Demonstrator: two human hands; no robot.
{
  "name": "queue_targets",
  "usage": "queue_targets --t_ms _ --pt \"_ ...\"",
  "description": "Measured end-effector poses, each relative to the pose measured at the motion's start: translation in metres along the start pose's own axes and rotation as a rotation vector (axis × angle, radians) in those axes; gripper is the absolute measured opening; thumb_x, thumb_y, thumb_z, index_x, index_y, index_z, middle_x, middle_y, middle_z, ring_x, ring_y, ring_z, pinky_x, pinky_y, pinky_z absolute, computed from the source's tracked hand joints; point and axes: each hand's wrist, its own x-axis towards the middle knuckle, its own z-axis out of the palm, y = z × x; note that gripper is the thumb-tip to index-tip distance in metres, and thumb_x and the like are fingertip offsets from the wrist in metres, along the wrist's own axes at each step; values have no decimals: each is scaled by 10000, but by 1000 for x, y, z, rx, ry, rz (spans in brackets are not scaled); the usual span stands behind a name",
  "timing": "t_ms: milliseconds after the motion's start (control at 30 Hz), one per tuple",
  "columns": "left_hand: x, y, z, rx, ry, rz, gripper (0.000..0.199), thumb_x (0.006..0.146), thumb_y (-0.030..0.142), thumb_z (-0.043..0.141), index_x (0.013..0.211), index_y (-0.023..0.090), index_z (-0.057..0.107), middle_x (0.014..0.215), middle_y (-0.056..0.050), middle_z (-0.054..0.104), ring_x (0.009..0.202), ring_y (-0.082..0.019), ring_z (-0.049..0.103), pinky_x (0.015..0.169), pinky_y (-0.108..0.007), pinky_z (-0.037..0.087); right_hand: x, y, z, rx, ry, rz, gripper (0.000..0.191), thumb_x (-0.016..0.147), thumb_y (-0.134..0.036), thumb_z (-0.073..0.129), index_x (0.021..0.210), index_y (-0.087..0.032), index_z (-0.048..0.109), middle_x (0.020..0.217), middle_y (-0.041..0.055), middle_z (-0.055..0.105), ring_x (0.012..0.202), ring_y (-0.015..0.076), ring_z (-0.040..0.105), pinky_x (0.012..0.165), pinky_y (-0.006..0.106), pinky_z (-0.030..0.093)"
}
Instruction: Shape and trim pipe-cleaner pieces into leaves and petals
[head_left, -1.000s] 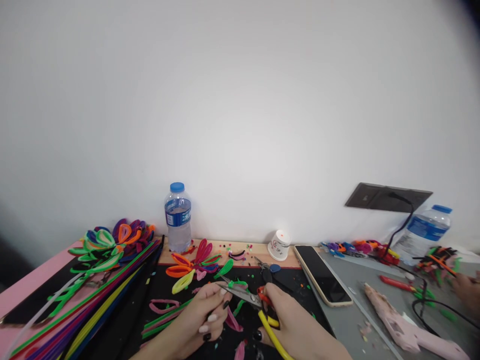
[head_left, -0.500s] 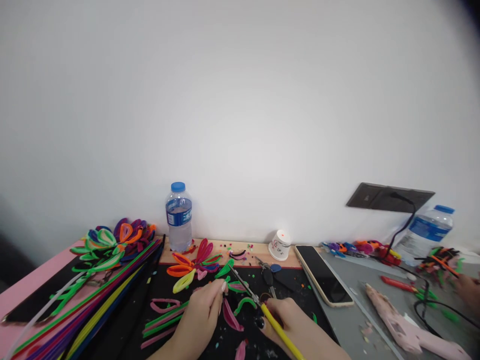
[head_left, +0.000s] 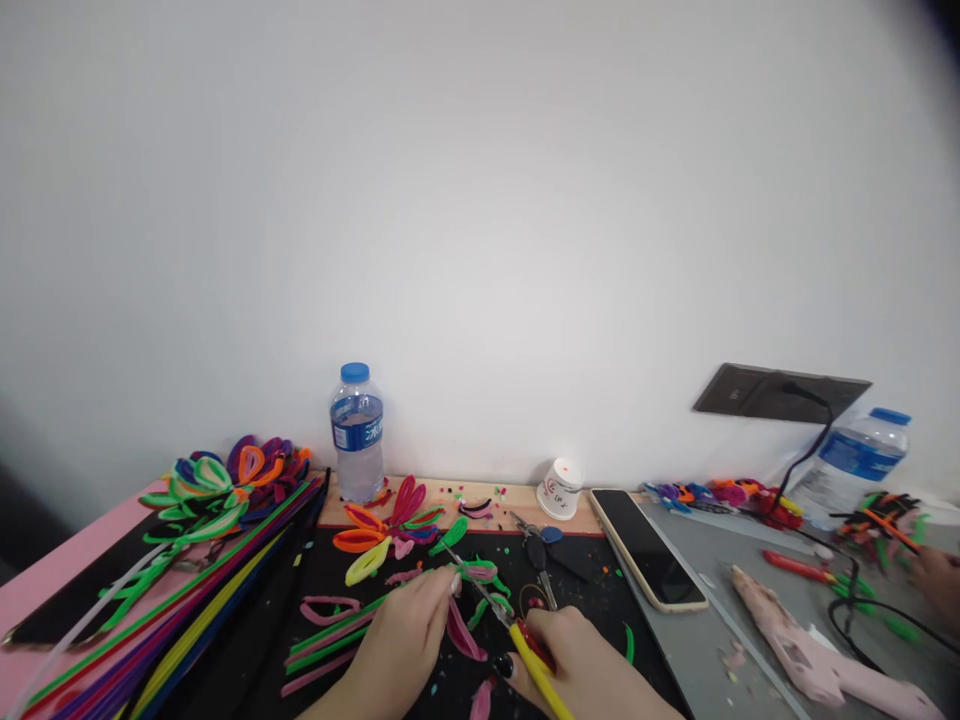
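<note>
My right hand (head_left: 574,655) grips long-nose pliers (head_left: 523,642) by their yellow and red handles. Their thin jaws point up and left across a pink and green pipe-cleaner piece (head_left: 484,572). Closed in a pinch, my left hand (head_left: 409,628) holds the near end of that piece beside the jaws; its fingertips are partly hidden. Below the hands lie a pink pipe-cleaner loop (head_left: 465,635) and another pink piece (head_left: 482,698). Left of my left hand are green and pink pipe-cleaner lengths (head_left: 322,650) and a pink loop (head_left: 330,607).
Behind my hands stand a water bottle (head_left: 357,435), a paper cup (head_left: 560,490) and a multicoloured pipe-cleaner flower (head_left: 390,525). Keys (head_left: 536,550) and a phone (head_left: 649,550) lie to the right, then a pink glue gun (head_left: 810,650). Another person's hand (head_left: 937,580) shows at the right edge.
The pliers and my right hand have shifted slightly left and down, bringing the jaws nearer my left fingertips. The red handle now shows. My left hand has stayed almost in place.
</note>
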Motion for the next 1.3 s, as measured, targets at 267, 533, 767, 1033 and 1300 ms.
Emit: queue_targets --t_ms 267,533,767,1033,1300 --pt "0 2 2 27 24 31 287 897 217 358 804 215 630 721 -44 660 661 -181 604 644 -244 442 7 12 10 40 26 30 268 767 -381 537 680 -137 609 663 45 594 590 127 463 499 209 291" --pt "7 6 0 -129 -86 -86 371 927 304 327 580 193 393 507 39 409 506 -117 404 536 -230 306 4 5 3 102 35 62 203 734 -339 568 673 -145 578 678 38 603 624 137 485 515 205 304" --pt "11 10 0 -675 -242 -385 395 857 520 430 660 180 466 446 91 348 332 -55 221 354 -196 168 2 8 -3 99 39 49 177 731 -327 569 671 -160 569 683 22 592 622 133 476 528 212 304" --pt "13 9 -6 -1301 -398 -545 279 803 388 626 691 159 512 400 110 374 305 -15 138 344 -153 187 1 9 -13 105 41 -2 192 693 -315 619 632 -156 529 625 -24 490 622 118 396 528 192 303" --pt "8 8 -18 -1698 -633 -622 232 769 225 675 623 113 533 355 123 297 302 -8 66 318 -123 164 -1 11 -13 115 1 -99 216 653 -272 655 618 -162 473 616 -53 409 623 104 330 525 185 265"
